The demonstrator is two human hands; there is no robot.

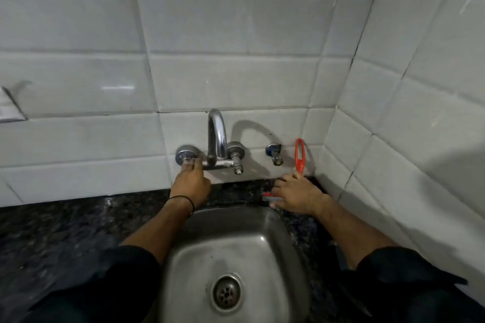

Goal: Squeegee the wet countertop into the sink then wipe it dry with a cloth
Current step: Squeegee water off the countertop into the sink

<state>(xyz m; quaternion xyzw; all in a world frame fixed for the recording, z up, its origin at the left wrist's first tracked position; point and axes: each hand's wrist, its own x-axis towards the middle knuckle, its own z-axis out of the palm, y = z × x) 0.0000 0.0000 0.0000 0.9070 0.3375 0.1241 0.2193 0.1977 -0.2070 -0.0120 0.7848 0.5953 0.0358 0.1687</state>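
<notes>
A steel sink (265, 223) sits in a dark speckled countertop (65, 231) that glistens wet at the left. Above it a chrome tap (217, 136) comes out of the tiled wall. My left hand (190, 186) reaches up, its fingers closed on the tap's left knob (185, 156). My right hand (296, 195) lies on the counter behind the sink's right corner, gripping a red squeegee (299, 155). The squeegee's looped handle stands up against the wall and its blade end pokes out by my fingers. No cloth is in view.
A second small valve (274, 153) sticks out of the wall right of the tap. The tiled side wall (393, 152) closes in the corner at the right. A pale object (9, 107) shows at the left edge. The sink drain (227, 292) is open.
</notes>
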